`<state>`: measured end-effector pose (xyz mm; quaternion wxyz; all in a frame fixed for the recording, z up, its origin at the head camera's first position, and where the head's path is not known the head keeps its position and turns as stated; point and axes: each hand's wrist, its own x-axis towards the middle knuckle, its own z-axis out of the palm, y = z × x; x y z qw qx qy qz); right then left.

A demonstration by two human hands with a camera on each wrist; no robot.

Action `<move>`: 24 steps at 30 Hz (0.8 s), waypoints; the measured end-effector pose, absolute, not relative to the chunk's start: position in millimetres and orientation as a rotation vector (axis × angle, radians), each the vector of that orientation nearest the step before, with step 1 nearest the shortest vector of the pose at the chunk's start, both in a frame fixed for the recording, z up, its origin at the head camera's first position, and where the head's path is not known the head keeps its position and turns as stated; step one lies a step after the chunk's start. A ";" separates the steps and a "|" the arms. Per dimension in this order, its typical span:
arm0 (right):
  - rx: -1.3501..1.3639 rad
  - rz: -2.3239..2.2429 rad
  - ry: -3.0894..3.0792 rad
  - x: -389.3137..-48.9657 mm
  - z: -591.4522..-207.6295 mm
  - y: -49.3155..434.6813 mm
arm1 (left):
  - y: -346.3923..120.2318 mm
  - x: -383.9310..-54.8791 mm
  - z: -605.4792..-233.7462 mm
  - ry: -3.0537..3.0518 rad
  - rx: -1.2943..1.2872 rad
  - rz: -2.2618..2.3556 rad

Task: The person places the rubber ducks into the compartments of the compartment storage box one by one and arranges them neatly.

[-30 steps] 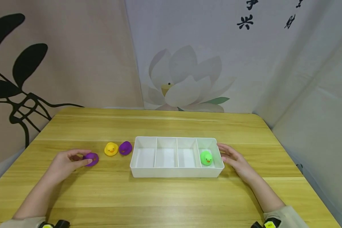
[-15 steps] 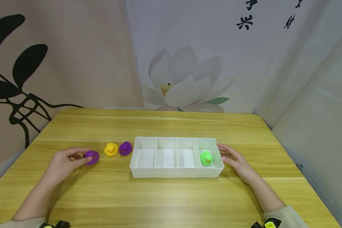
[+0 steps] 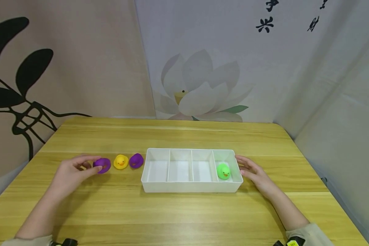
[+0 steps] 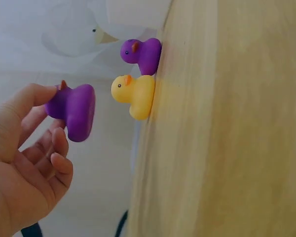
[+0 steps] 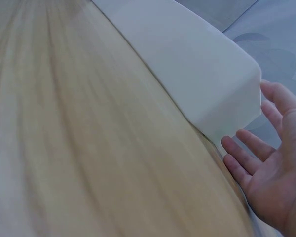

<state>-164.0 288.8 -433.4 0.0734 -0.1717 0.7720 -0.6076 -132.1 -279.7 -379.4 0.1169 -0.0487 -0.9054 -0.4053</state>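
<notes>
My left hand (image 3: 69,176) pinches a purple toy duck (image 4: 79,114) between thumb and fingers. In the left wrist view this duck hangs clear of the table, its other fingers loosely bent beneath. Close to its right in the head view, a yellow duck (image 3: 121,162) and a second purple duck (image 3: 136,161) stand side by side on the table. A white box (image 3: 189,187) with several compartments sits right of them, a green duck (image 3: 223,171) in its rightmost compartment. My right hand (image 3: 256,175) touches the box's right end, fingers relaxed; in the right wrist view its thumb meets the rim.
The wooden table (image 3: 184,218) spreads around the box, its back edge against a pale curtain (image 3: 104,61) printed with a lotus and dark leaves. Another pale curtain (image 3: 341,112) hangs along the right side.
My left hand has raised the purple duck off the table and shifted it slightly right, toward the yellow duck. The right hand, the box and the other ducks stay put.
</notes>
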 end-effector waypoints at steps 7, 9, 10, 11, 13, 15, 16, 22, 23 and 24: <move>-0.516 -1.829 2.316 -164.2 -434.4 289.2 | -265.6 -129.6 -369.1 -2.593 -0.238 -1.234; -0.517 -1.827 2.316 -164.3 -434.5 289.2 | -261.8 -129.2 -367.0 -2.580 -0.269 -1.253; -0.520 -1.828 2.315 -164.2 -434.4 289.3 | -259.8 -129.0 -365.9 -2.573 -0.282 -1.263; -0.522 -1.828 2.313 -164.1 -434.4 289.4 | -257.7 -128.9 -365.0 -2.566 -0.292 -1.273; -0.529 -1.830 2.309 -164.1 -434.3 289.6 | -253.6 -128.7 -363.2 -2.558 -0.315 -1.286; -0.535 -1.833 2.303 -164.2 -434.3 289.6 | -249.1 -128.6 -361.6 -2.548 -0.336 -1.304; -0.536 -1.833 2.303 -164.3 -434.3 289.7 | -246.7 -128.4 -360.7 -2.543 -0.350 -1.314; -0.522 -1.820 2.316 -164.6 -434.8 290.0 | -230.1 -129.6 -355.3 -2.534 -0.400 -1.384; -0.520 -1.817 2.320 -164.5 -434.8 290.0 | -227.3 -130.4 -354.3 -2.533 -0.404 -1.396; -0.517 -1.816 2.321 -164.4 -434.8 290.1 | -224.4 -131.1 -353.3 -2.532 -0.410 -1.406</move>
